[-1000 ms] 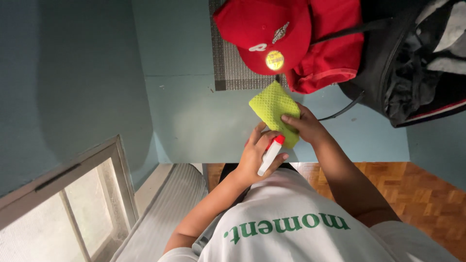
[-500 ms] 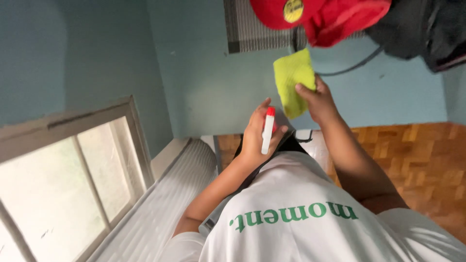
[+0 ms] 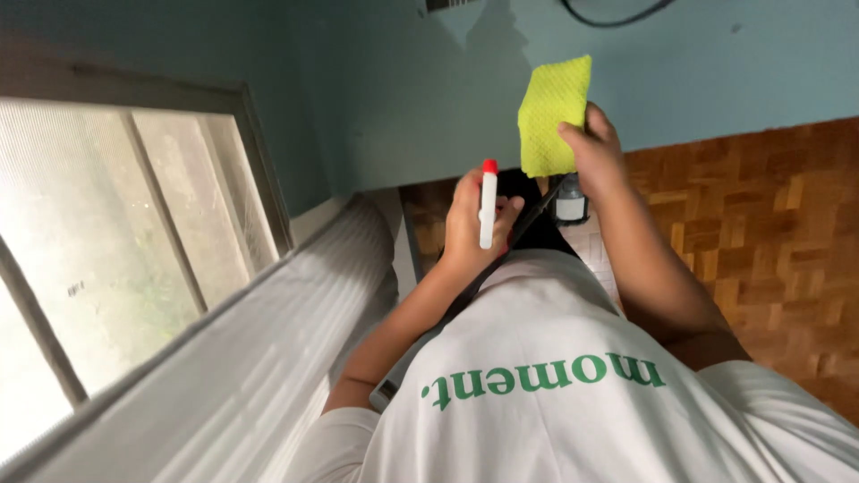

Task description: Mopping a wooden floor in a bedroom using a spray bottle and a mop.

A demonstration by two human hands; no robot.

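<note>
Pale blue wall [image 3: 403, 98] fills the top of the frame, with parquet floor [image 3: 769, 215] at right and a frosted window [image 3: 116, 233] in a grey frame at left, a ribbed white surface [image 3: 259, 358] sloping below it. At lower centre is the person's own white shirt [image 3: 573, 394] with green lettering.

Just left of centre, the left hand [image 3: 470, 228] is closed around a slim white marker with a red cap [image 3: 488, 204], held upright with the cap at the top. At upper centre, the right hand [image 3: 595, 152] pinches a yellow-green textured cloth [image 3: 553, 114] between thumb and fingers at its lower right edge, the rest of it standing free against the wall. The two hands are near each other but apart. A small dark object [image 3: 569, 199] shows below the right hand; its kind cannot be told.

Judging from the grips, handling these well means keeping the marker steady in the fist, cap clear of the palm, and shifting the pinch further onto the cloth so that it does not slip or fold.
</note>
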